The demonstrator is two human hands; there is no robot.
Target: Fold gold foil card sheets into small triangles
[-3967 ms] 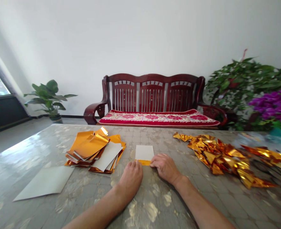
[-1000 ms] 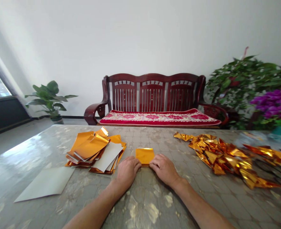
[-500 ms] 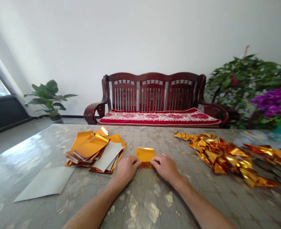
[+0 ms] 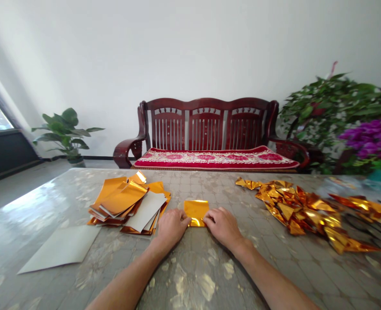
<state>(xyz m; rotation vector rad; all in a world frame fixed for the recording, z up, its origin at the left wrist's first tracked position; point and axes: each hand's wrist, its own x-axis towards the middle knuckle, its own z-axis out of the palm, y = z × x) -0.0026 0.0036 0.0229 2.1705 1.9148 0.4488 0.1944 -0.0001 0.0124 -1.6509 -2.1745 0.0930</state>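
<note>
A small sheet of shiny gold foil paper (image 4: 196, 210) lies on the table between my hands, with a folded strip along its near edge. My left hand (image 4: 173, 224) pinches the near left corner between thumb and fingers. On the opposite corner, my right hand (image 4: 223, 224) is closed in a similar pinch. Just left of my left hand sits a loose pile of gold foil sheets (image 4: 125, 196), some showing their pale backs. A single pale sheet (image 4: 61, 249) lies face down nearer to me. To the right spreads a heap of folded gold foil pieces (image 4: 295, 206).
The table (image 4: 190, 275) has a patterned, glossy cover. Clear plastic bags (image 4: 342, 186) and dark cords (image 4: 369, 228) lie at its right side. Beyond the far edge stands a dark red wooden bench (image 4: 206, 125) with a red patterned cushion. Potted plants (image 4: 64, 131) flank it.
The folded strip at the foil's near edge now catches a brighter reflection. Both hands stay at the near corners, nearly unmoved.
</note>
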